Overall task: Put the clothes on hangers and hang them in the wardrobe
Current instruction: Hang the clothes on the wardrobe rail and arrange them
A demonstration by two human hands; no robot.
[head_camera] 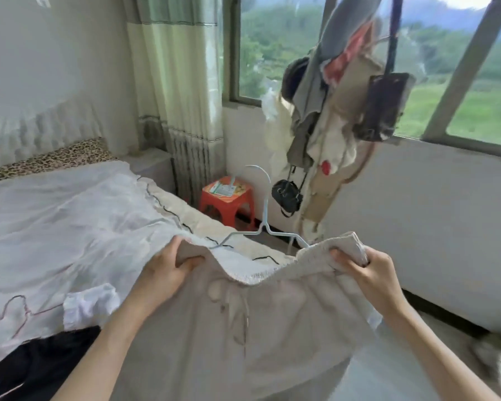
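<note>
I hold up a beige garment with an elastic waistband and a drawstring in front of me. My left hand grips the waistband at its left end. My right hand grips the waistband at its right end, folded over. A pale blue wire hanger stands upright behind the waistband, its hook up and its two shoulders dipping inside the garment's top. The hanger's lower part is hidden by the cloth. No wardrobe is in view.
A bed with a white quilt lies on the left, with a black garment and a white cloth on it. A red stool stands by the curtain. Clothes and bags hang by the window.
</note>
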